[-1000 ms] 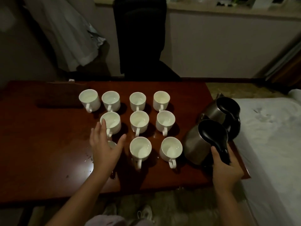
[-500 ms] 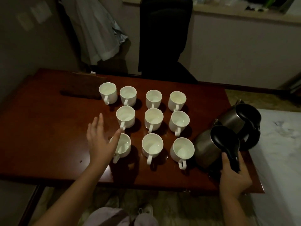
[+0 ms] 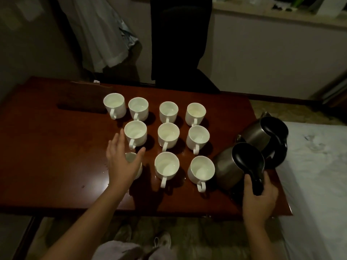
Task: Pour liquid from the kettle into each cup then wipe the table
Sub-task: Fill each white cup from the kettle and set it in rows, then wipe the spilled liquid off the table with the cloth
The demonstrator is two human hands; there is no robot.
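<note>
Kettle (image 3: 234,169) sits at the table's (image 3: 47,166) right end just beside the near-right cup (image 3: 201,170), and the right hand (image 3: 260,201) wraps its black handle (image 3: 255,177), likely ready to lift and pour. Over the near-left cup (image 3: 132,161) the left hand (image 3: 122,164) hovers with fingers spread, perhaps to steady it; contact is unclear. Ten white cups stand in rows, a second kettle (image 3: 262,136) behind.

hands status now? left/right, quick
Left hand: open, fingers spread over the near-left cup; no grip visible.
Right hand: gripping the black handle of the nearer kettle.
</note>
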